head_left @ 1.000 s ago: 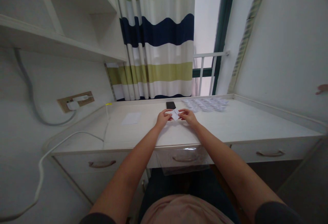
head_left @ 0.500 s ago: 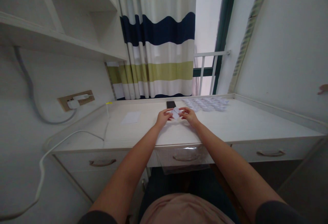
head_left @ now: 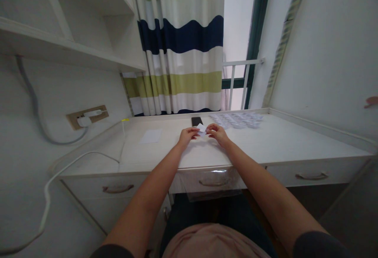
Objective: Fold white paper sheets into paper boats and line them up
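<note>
- Since half a second ago, the small folded paper (head_left: 201, 128) has changed its angle between the fingers; a pale flat face now shows on top.
- Left hand (head_left: 186, 135): thumb and fingers pinched on the paper's left side.
- Right hand (head_left: 217, 132): fingertips drawn together at its right corner, seemingly gripping it, though the detail is small.
- The paper is held above the white desk (head_left: 233, 151), just in front of a black phone-like object (head_left: 196, 121).

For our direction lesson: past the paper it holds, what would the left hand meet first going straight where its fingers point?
Probably the right hand, just across the paper, though depth is unclear.
</note>
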### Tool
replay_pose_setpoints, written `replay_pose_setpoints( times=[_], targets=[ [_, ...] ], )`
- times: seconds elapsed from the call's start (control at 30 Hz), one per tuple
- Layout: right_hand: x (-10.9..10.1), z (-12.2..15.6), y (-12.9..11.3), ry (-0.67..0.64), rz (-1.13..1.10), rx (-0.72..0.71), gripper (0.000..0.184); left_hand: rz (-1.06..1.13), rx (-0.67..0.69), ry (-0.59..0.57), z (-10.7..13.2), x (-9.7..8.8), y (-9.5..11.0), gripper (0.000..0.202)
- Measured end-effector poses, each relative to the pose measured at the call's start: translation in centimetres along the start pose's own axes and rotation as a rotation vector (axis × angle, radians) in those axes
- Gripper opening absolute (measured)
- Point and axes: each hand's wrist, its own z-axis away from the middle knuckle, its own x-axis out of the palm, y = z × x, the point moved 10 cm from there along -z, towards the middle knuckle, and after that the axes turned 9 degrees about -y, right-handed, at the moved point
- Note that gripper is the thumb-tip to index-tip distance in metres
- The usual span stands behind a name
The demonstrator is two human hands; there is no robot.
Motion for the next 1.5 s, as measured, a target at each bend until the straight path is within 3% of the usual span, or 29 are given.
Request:
replay_pose_setpoints(
  times=[0.3, 0.47, 0.67, 0.87, 1.07, 1.5],
  targets=[
    [1.4, 0.0, 0.4, -0.117, -0.065, 0.061, 0.027, 0.011, -0.018, -0.062, 0.1, 0.6, -0.2, 0.021],
    [0.8, -0.4, 1.1, -0.086, -0.045, 0.073, 0.023, -0.052, -0.003, -0.127, 0.1, 1.2, -0.2, 0.032],
    [0.1, -0.9, 1.5, -0.044, -0.018, 0.066, 0.016, -0.09, -0.006, -0.105, -0.3, 1.1, -0.1, 0.025],
    [0.5, -0.5, 0.7, -0.082, -0.019, 0.058, 0.015, -0.04, -0.02, -0.087, -0.2, 0.9, 0.0, 0.018],
    [1.4, 0.4, -0.1, -0.15, -0.083, 0.076, 0.025, 0.04, -0.056, -0.081, 0.3, 0.4, -0.2, 0.018],
    [1.0, 0.2, -0.2, -0.099, -0.085, 0.065, 0.02, 0.016, -0.053, -0.099, 0.2, 0.9, 0.1, 0.016]
  ],
)
